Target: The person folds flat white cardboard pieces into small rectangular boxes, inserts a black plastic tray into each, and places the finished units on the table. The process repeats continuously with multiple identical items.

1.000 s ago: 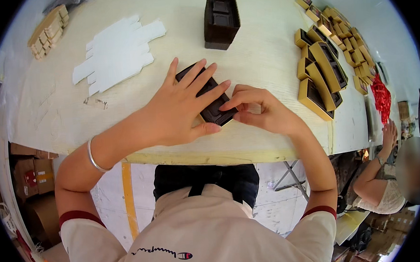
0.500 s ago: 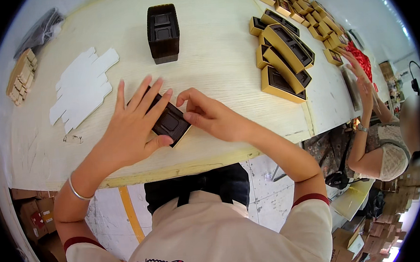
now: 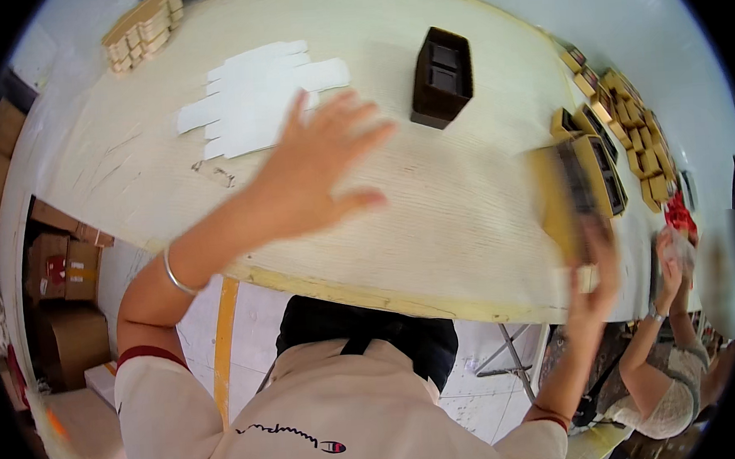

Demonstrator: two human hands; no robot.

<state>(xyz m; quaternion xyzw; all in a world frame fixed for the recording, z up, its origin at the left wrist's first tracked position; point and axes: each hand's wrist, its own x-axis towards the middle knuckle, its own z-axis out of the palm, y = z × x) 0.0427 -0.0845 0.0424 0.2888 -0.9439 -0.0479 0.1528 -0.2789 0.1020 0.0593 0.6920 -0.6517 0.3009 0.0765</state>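
My left hand (image 3: 319, 170) is open, fingers spread, over the table beside a stack of flat white die-cut card blanks (image 3: 248, 98). At the right, my right hand (image 3: 594, 280) grips the near end of a long gold box (image 3: 554, 203) with a dark insert; both are smeared by motion. That box is against the pile of similar gold boxes (image 3: 610, 175), partly covering it; whether it rests on them I cannot tell. A tall stack of dark brown plastic trays (image 3: 443, 76) stands upright at the far middle of the table.
A bundle of folded tan card pieces (image 3: 143, 29) lies far left. Several small gold boxes (image 3: 638, 128) are heaped far right, near something red (image 3: 679, 217). A co-worker's hands (image 3: 669, 268) are at the right. Cardboard boxes (image 3: 66, 266) sit under the table's left side.
My right hand has carried the gold box with its dark insert from the table's middle to the pile at the right. My left hand has let go and lifted. The view has turned.
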